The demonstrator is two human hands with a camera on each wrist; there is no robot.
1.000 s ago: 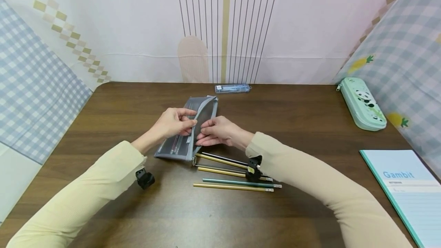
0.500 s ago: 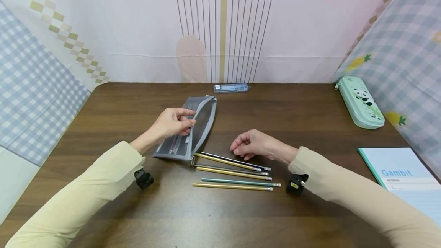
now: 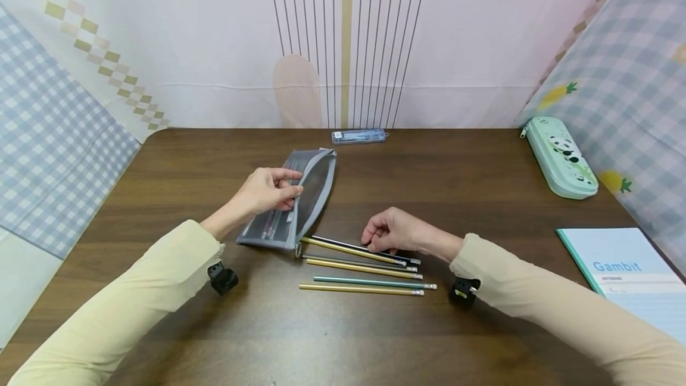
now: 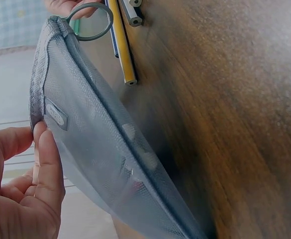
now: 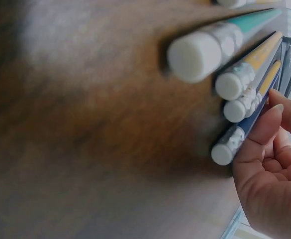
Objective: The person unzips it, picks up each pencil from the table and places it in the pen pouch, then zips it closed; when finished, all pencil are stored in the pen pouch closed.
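My left hand [image 3: 270, 189] pinches the zipped edge of a grey mesh pencil pouch [image 4: 90, 129] between thumb and fingers, and its mouth gapes to the right. A few slim items show through the mesh. To the right, my right hand [image 3: 402, 231] has thumb and forefinger on a dark pencil [image 5: 235, 137], the farthest of a loose row. Beside that pencil lie gold pencils [image 3: 364, 266], a grey one and a green pencil [image 3: 370, 282], all with white erasers toward the right. One gold pencil's unerased end sits right at the pouch's near corner, by its zip ring [image 4: 93, 37].
A small blue clear case [image 3: 359, 136] lies at the table's back edge. On the right are a mint panda pencil case [image 3: 560, 156] and a notebook [image 3: 616, 261]. Patterned cloth [image 3: 214, 40] hangs behind the wooden table [image 3: 268, 332].
My right hand has left the pouch's mouth, moving right and toward me, and come down on the dark pencil. The left hand keeps its grip; the pouch mouth looks wider.
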